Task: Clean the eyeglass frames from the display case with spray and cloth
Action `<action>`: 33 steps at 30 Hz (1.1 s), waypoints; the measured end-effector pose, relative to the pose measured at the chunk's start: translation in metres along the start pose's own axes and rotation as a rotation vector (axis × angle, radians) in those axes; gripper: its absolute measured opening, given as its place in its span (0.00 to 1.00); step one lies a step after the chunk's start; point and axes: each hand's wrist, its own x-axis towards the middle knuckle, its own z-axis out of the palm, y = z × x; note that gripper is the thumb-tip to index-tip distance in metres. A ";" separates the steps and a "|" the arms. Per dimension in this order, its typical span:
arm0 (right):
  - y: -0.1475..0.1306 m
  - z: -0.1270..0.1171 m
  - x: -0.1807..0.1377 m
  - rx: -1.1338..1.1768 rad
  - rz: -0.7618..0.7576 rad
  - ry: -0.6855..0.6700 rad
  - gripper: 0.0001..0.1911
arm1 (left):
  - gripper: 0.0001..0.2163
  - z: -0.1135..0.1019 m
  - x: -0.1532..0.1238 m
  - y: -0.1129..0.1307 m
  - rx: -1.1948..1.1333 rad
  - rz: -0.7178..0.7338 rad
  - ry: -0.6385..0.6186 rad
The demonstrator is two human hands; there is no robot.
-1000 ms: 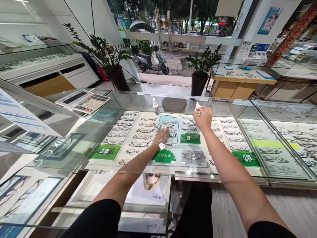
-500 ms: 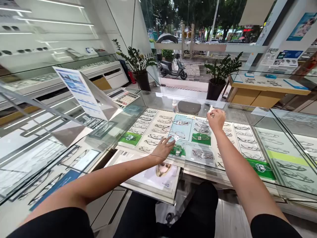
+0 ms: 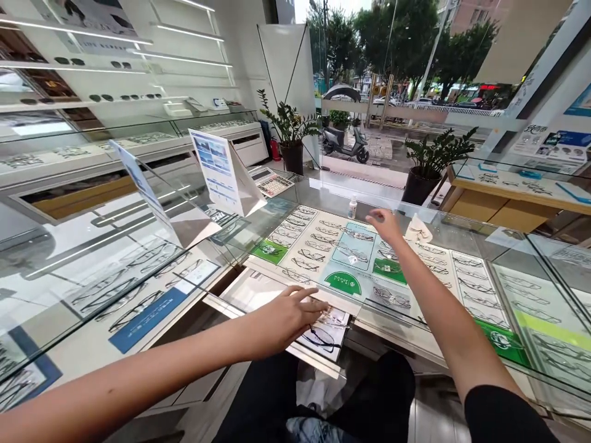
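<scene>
My left hand (image 3: pixel 295 317) is over the pulled-out drawer (image 3: pixel 330 367), fingers bent and fingertips closed on a pair of eyeglasses (image 3: pixel 333 317). A dark blue curved frame part (image 3: pixel 318 339) shows just below the fingers; whether it belongs to the same pair I cannot tell. Above the glass counter top, my right hand (image 3: pixel 386 225) has its thumb and fingers apart and curved, holding nothing. Nearest to it is a small white spray bottle (image 3: pixel 353 208), slightly to the left and apart from the fingers. A crumpled white cloth (image 3: pixel 418 229) lies on the glass right of that hand.
Rows of eyeglasses (image 3: pixel 318 238) lie under the counter glass. Folded display cards (image 3: pixel 221 172) and a calculator (image 3: pixel 272 183) stand at the left. Beyond the counter are two potted plants (image 3: pixel 292 132), with a scooter (image 3: pixel 344 140) outside.
My left hand has moved from the counter glass down to the drawer. My right hand has let go of the white cloth and moved left toward the bottle. The view has shifted left.
</scene>
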 end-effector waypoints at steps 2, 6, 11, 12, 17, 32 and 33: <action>-0.014 0.027 0.027 0.029 0.063 -0.048 0.25 | 0.20 -0.030 -0.006 0.010 0.035 0.002 0.025; -0.030 0.070 0.071 -0.006 0.179 -0.060 0.27 | 0.18 -0.084 -0.007 0.018 0.096 -0.020 0.081; -0.018 0.074 0.077 -0.063 0.194 -0.075 0.06 | 0.20 -0.129 -0.005 -0.012 0.076 -0.055 0.087; -0.011 0.067 0.071 -0.075 0.199 -0.052 0.06 | 0.21 -0.136 -0.003 -0.023 0.067 -0.070 0.073; 0.042 -0.006 0.026 -0.117 0.257 0.111 0.10 | 0.26 -0.145 0.043 -0.085 0.032 -0.143 0.062; 0.114 -0.126 -0.079 -0.172 0.350 0.421 0.21 | 0.23 -0.039 0.294 -0.146 0.422 -0.217 0.124; 0.115 -0.125 -0.078 -0.175 0.349 0.426 0.21 | 0.23 -0.035 0.298 -0.150 0.427 -0.213 0.115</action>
